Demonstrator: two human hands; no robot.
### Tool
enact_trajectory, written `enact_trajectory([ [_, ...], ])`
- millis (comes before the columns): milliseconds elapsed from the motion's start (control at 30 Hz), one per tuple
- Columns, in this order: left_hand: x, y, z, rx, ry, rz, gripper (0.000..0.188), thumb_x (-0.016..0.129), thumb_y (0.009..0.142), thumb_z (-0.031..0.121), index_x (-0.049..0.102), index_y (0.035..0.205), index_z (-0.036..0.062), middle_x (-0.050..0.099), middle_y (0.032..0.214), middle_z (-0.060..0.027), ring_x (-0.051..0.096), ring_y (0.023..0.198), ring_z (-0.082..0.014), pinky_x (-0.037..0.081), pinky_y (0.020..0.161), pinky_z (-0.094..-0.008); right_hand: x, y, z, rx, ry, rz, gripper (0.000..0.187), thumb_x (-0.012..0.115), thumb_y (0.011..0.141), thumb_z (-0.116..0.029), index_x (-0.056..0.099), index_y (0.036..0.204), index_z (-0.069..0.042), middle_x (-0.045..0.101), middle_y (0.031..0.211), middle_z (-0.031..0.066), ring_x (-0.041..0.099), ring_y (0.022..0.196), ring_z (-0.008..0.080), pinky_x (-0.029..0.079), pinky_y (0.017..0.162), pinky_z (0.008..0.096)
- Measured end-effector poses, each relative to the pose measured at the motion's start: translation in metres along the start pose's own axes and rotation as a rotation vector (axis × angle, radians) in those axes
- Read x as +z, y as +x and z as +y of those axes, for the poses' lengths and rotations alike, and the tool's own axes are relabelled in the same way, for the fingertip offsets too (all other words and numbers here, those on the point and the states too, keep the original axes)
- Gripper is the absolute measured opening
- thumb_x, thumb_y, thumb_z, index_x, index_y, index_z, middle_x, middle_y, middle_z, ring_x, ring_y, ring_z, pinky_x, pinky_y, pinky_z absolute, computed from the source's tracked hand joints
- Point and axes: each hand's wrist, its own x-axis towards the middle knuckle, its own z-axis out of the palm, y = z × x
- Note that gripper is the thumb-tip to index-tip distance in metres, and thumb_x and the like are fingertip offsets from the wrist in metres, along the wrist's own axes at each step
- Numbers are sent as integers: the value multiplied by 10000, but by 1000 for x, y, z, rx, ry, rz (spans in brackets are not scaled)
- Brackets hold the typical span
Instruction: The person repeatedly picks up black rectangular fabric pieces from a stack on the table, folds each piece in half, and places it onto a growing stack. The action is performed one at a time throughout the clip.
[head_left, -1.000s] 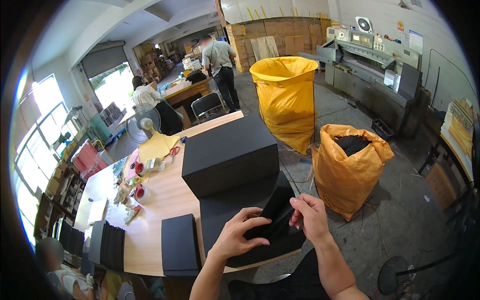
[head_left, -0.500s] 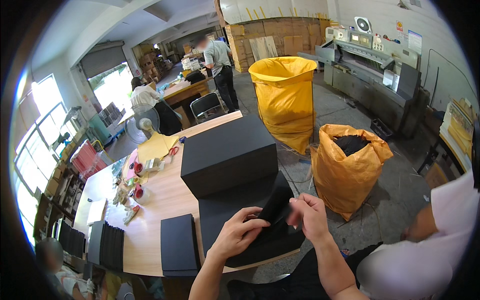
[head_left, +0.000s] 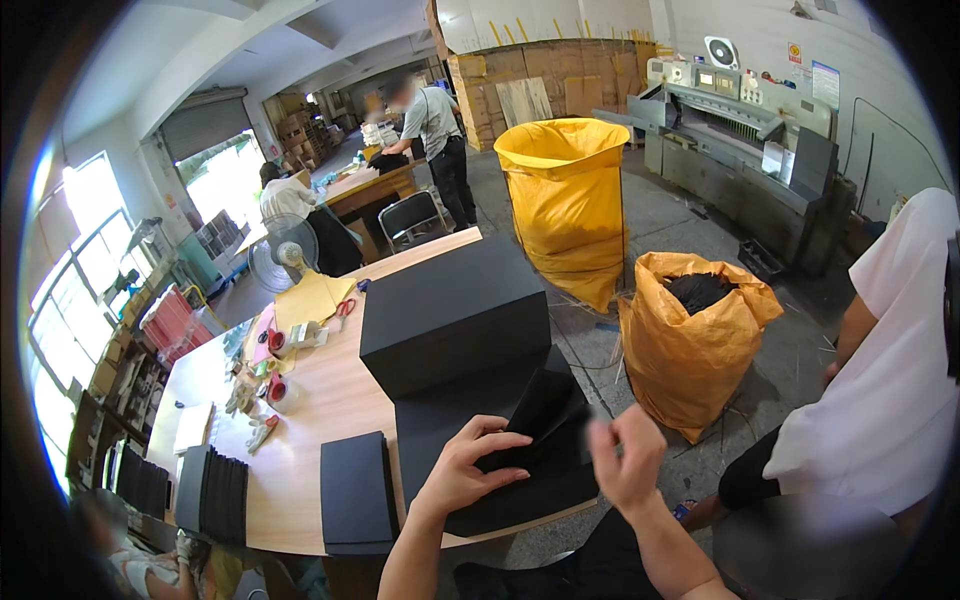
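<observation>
Left fingers rest half-spread against the black sheets; right fingers blur beside them, grip unclear.

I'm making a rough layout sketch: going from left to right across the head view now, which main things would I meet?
Window → row of black pieces at the table's left end → low black stack → left hand → right hand → person in a white top.
</observation>
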Motion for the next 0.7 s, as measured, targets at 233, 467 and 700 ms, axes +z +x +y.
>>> enact_trajectory([
  [233,9,0,16,276,631,-238,586,879,906,256,716,1459,359,654,1454,-112,698,1247,-290,541,1139,-508,-2,-34,3,-301,-12,-712,351,763,952,-343,756,1225,-122,666,1314,152,581,1311,357,381,1142,530],
  [467,-1,-79,30,-106,1033,199,735,684,758,-128,714,1409,212,662,1364,-107,612,1385,-342,268,1307,-709,6,-38,1,-302,-5,-641,406,778,975,-405,759,1295,-157,692,1371,119,587,1362,338,351,1167,545],
  [700,-5,-136,33,-99,909,389,370,718,735,-44,721,1079,91,657,1225,-144,610,1348,-423,366,1270,-667,20,-62,29,-420,-123,-458,368,841,889,-393,836,1169,-155,763,1251,45,661,1270,252,421,1148,453],
])
